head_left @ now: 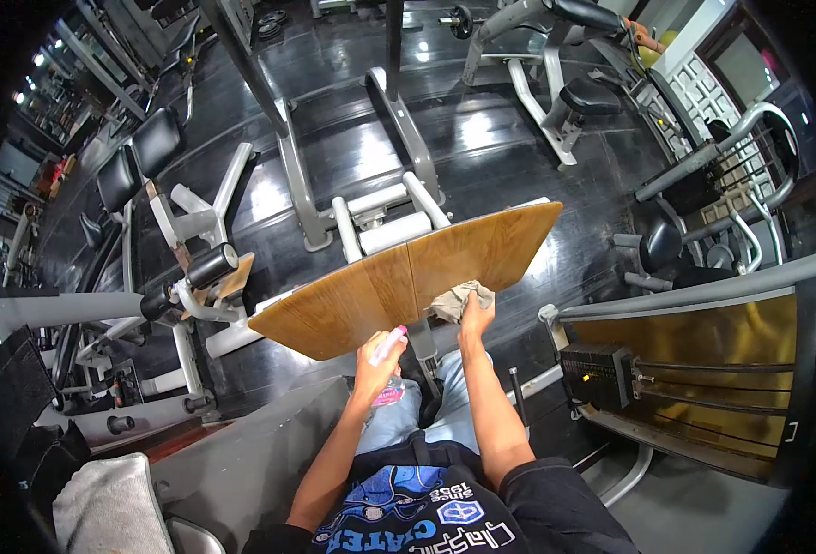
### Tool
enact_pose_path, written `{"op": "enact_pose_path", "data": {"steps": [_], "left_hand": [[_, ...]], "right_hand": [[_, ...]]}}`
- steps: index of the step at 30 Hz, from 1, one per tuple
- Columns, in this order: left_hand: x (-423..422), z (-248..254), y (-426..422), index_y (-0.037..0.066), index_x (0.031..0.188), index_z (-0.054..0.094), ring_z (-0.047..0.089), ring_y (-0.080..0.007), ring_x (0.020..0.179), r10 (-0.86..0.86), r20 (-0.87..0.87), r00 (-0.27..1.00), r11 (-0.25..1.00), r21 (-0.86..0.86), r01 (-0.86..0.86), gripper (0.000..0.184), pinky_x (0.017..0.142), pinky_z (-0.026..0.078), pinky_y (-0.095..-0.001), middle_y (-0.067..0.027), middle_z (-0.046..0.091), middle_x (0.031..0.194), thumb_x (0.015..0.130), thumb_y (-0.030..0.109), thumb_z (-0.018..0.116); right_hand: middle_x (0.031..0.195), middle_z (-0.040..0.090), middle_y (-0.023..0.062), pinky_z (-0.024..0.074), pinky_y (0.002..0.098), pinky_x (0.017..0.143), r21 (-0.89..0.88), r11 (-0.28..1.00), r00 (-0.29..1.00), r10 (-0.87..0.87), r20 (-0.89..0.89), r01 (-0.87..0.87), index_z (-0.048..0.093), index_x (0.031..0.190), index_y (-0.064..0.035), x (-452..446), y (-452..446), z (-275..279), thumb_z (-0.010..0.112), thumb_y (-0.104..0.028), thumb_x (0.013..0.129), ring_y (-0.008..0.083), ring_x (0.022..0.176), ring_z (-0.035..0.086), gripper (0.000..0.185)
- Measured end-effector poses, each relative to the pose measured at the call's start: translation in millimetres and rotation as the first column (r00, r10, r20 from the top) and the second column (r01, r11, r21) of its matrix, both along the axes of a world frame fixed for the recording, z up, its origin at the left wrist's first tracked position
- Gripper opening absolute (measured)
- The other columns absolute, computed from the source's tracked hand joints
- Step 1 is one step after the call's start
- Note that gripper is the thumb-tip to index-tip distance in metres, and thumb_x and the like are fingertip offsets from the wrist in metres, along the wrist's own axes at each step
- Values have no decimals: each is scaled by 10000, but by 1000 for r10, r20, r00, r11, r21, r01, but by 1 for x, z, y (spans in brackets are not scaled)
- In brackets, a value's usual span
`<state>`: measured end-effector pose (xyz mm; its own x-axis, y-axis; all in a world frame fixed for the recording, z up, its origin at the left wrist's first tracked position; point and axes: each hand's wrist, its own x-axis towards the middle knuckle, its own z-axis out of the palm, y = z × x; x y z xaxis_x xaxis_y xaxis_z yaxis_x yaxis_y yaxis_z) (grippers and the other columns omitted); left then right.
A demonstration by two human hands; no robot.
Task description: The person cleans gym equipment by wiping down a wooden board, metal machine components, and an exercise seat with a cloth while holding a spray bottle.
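Note:
My left hand is wrapped round a spray bottle with a pink-tipped white nozzle and pinkish liquid low in its clear body. A crumpled beige cloth is gripped in my right hand, against the near edge of a wooden board. The board is a wide, varnished foot plate on a grey machine frame, with a seam down its middle. My left hand is just short of the board's near edge, apart from it.
Grey frame bars rise beyond the board. A padded machine stands left, and a weight stack sits on the right. A grey towel lies at lower left. Another bench is at back right on the black floor.

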<state>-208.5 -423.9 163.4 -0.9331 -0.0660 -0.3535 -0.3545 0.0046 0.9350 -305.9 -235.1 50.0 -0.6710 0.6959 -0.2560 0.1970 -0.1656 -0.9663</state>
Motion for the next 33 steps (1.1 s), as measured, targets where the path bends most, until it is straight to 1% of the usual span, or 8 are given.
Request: {"op": "enact_pose_path", "data": {"steps": [7, 10, 12, 15, 18, 24, 27, 33], "left_hand": [[-4, -7, 1, -29, 920, 640, 568, -121, 480, -47, -21, 999, 998, -48, 46, 159, 448, 455, -264, -73, 628, 808, 897, 128, 632], [-8, -7, 3, -28, 916, 641, 569, -121, 479, -54, -31, 998, 998, -30, 53, 158, 447, 455, -262, -73, 627, 808, 898, 129, 632], [-10, -6, 5, -28, 913, 641, 570, -121, 479, -53, -28, 998, 998, -16, 53, 158, 445, 455, -261, -73, 626, 808, 898, 130, 632], [-12, -1, 6, -12, 843, 641, 564, -119, 482, -40, -16, 999, 999, -12, 40, 189, 457, 431, -275, -50, 552, 726, 883, 172, 659], [-16, 2, 6, -12, 842, 642, 566, -114, 487, -35, 5, 999, 999, -7, 35, 184, 459, 437, -274, -48, 555, 726, 878, 167, 660], [-22, -3, 10, -16, 922, 643, 573, -118, 476, -76, -23, 997, 997, -14, 76, 152, 442, 455, -258, -66, 620, 799, 889, 132, 630], [-27, -3, 16, -17, 923, 643, 574, -117, 480, -104, -11, 995, 994, -31, 104, 156, 446, 455, -260, -63, 619, 795, 892, 136, 630], [-37, 0, 30, -20, 910, 642, 572, -114, 478, -147, -32, 989, 988, -62, 144, 158, 456, 451, -255, -55, 607, 776, 892, 136, 630]], "right_hand": [[1091, 618, 65, 482, 323, 853, 7, 999, 986, 41, -162, -41, 573, 1136, -11, 1, -29, 92, 701, -121, 832, 166, 975, 589, 348], [1111, 592, 71, 483, 309, 850, 239, 965, 972, 152, -181, -106, 547, 1152, -14, 8, -26, 51, 718, -122, 837, 169, 994, 579, 375], [1112, 611, 78, 489, 306, 860, 219, 969, 977, 152, -150, -117, 556, 1162, -27, 7, -10, 10, 713, -101, 840, 171, 1000, 592, 366], [1101, 655, 83, 563, 330, 805, -433, 901, 998, -44, -49, 18, 570, 1199, -41, 1, 10, -24, 649, -86, 864, 202, 952, 668, 347], [1037, 674, 75, 575, 320, 754, -518, 844, 990, -115, 81, 140, 584, 1174, -34, -15, 24, -20, 634, -92, 875, 205, 883, 686, 308], [1101, 659, 68, 527, 297, 820, -400, 916, 982, -99, -162, 26, 601, 1199, -22, -13, 8, 41, 691, -111, 852, 170, 958, 643, 369], [1107, 660, 66, 500, 295, 844, -85, 996, 987, 0, -163, -14, 597, 1198, -10, -10, 6, 48, 668, -102, 877, 166, 969, 629, 341], [1091, 668, 65, 509, 302, 825, -173, 980, 995, -97, 13, 98, 615, 1172, -17, -24, 39, 5, 629, -65, 889, 173, 944, 640, 288]]}}
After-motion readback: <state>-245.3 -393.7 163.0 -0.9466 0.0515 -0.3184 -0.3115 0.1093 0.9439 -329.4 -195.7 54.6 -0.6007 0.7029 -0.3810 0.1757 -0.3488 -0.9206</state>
